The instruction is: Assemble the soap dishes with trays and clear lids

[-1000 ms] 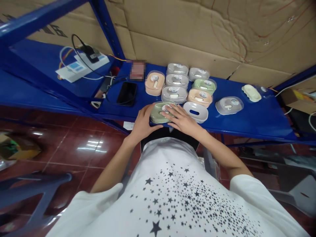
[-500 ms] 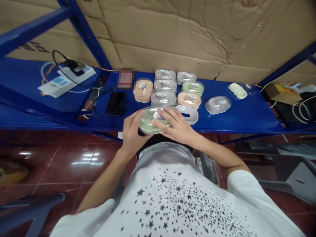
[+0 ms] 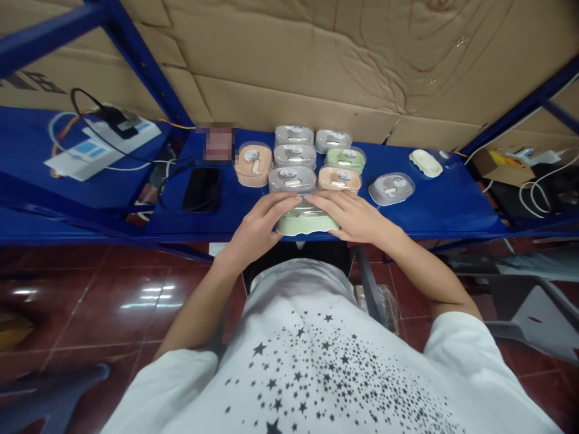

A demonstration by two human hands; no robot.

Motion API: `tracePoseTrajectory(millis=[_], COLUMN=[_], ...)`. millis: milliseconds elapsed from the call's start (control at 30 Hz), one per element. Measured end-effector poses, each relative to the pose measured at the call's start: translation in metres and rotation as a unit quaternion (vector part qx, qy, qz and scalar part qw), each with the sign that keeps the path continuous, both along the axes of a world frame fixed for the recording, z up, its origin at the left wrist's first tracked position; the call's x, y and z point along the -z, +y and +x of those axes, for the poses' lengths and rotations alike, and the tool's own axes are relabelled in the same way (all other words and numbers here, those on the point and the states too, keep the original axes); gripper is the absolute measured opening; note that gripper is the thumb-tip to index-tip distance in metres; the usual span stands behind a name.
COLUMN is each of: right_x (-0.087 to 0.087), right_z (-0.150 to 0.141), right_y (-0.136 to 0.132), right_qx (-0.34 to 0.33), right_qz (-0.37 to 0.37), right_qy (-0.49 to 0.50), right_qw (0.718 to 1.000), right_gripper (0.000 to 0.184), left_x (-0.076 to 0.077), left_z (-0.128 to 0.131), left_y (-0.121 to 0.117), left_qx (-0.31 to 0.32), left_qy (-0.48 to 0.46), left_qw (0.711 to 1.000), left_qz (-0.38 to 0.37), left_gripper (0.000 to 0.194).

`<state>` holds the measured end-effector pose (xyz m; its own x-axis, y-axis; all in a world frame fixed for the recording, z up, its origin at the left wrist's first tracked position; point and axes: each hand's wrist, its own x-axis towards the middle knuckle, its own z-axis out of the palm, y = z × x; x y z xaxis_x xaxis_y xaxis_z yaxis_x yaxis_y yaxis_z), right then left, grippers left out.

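Both hands are on a small green box [image 3: 308, 225] with a clear plastic lid, near the front edge of the blue shelf. My left hand [image 3: 260, 229] grips its left side, fingers bent over the top. On the opposite side, my right hand [image 3: 357, 218] holds the box with its fingers laid across the lid. The box's wavy lower edge faces me, and the fingers hide much of the lid. Just behind stand a grey box [image 3: 292, 181] and a peach box [image 3: 339, 179], both with clear lids, stickers and pale oblong pieces on top.
More lidded boxes stand behind, including a green one [image 3: 346, 160] and a peach one [image 3: 254, 169]. A grey box [image 3: 391, 190] sits apart to the right, near a cream tray [image 3: 426, 163]. At left lie a black phone [image 3: 201, 190] and cables. Cardboard [image 3: 289, 66] backs the shelf.
The green box has turned from lid-toward-me to a more level pose, its wavy edge now facing me. My right hand has shifted to its right side. The pale slotted piece is now hidden.
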<state>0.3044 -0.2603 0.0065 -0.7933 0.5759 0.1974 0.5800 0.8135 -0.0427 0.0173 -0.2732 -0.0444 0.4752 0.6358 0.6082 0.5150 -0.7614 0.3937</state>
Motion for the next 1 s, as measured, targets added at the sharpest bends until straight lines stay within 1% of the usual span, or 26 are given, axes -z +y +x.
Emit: tracePoseTrajectory(millis=[100, 167, 233, 267, 300, 333, 367, 400, 433, 500, 533, 567, 633, 733, 833, 900, 933, 1000], right_x=[-0.002, -0.007, -0.016, -0.023, -0.029, -0.036, -0.040, -0.042, -0.042, -0.033, -0.027, -0.019, -0.004, 0.009, 0.013, 0.014, 0.014, 0.016], right_z=[-0.005, -0.005, 0.009, 0.023, 0.042, 0.065, 0.090, 0.117, 0.141, 0.180, 0.192, 0.199, 0.201, 0.191, 0.189, 0.198, 0.205, 0.221], right_y=[-0.005, -0.001, 0.018, 0.033, 0.052, 0.073, 0.094, 0.116, 0.135, 0.163, 0.171, 0.176, 0.181, 0.185, 0.191, 0.192, 0.191, 0.183], right_qx=[-0.016, -0.022, -0.012, 0.009, 0.042, 0.094, 0.160, 0.232, 0.297, 0.383, 0.406, 0.417, 0.416, 0.397, 0.394, 0.428, 0.456, 0.522], right_qz=[-0.016, -0.015, 0.004, 0.024, 0.047, 0.077, 0.104, 0.114, 0.106, 0.052, 0.026, 0.005, -0.015, -0.025, -0.045, -0.044, -0.037, -0.018], right_qy=[0.012, 0.010, 0.024, 0.042, 0.064, 0.090, 0.108, 0.105, 0.092, 0.067, 0.058, 0.052, 0.046, 0.047, 0.051, 0.058, 0.063, 0.070], right_qw=[1.000, 1.000, 1.000, 0.999, 0.996, 0.989, 0.976, 0.960, 0.945, 0.920, 0.911, 0.907, 0.908, 0.916, 0.916, 0.901, 0.887, 0.850], right_gripper=[0.069, 0.065, 0.064, 0.064, 0.065, 0.065, 0.063, 0.062, 0.063, 0.066, 0.067, 0.067, 0.066, 0.058, 0.043, 0.040, 0.042, 0.049], left_x=[0.002, 0.003, 0.006, 0.009, 0.013, 0.018, 0.024, 0.031, 0.039, 0.055, 0.062, 0.068, 0.076, 0.078, 0.077, 0.077, 0.077, 0.078], left_z=[-0.003, -0.002, 0.000, 0.000, -0.001, -0.005, -0.009, -0.015, -0.021, -0.032, -0.036, -0.039, -0.040, -0.036, -0.035, -0.035, -0.035, -0.034], left_y=[-0.002, -0.001, 0.002, 0.003, 0.005, 0.006, 0.007, 0.008, 0.009, 0.010, 0.011, 0.012, 0.013, 0.013, 0.012, 0.011, 0.011, 0.010], left_qx=[-0.004, -0.007, -0.030, -0.050, -0.072, -0.092, -0.110, -0.124, -0.138, -0.163, -0.172, -0.180, -0.193, -0.198, -0.193, -0.188, -0.187, -0.189], left_qy=[-0.003, -0.008, -0.019, -0.030, -0.045, -0.059, -0.072, -0.081, -0.082, -0.076, -0.072, -0.067, -0.050, -0.014, -0.002, -0.003, -0.002, 0.007], left_qw=[1.000, 1.000, 0.999, 0.998, 0.996, 0.993, 0.990, 0.988, 0.985, 0.982, 0.982, 0.981, 0.980, 0.980, 0.981, 0.982, 0.982, 0.981], left_qz=[-0.010, 0.000, 0.014, 0.021, 0.028, 0.036, 0.044, 0.053, 0.059, 0.052, 0.043, 0.032, 0.015, -0.004, -0.021, -0.030, -0.032, -0.032], left_gripper=[0.069, 0.067, 0.065, 0.066, 0.070, 0.074, 0.076, 0.075, 0.070, 0.058, 0.053, 0.048, 0.042, 0.039, 0.039, 0.041, 0.041, 0.041])
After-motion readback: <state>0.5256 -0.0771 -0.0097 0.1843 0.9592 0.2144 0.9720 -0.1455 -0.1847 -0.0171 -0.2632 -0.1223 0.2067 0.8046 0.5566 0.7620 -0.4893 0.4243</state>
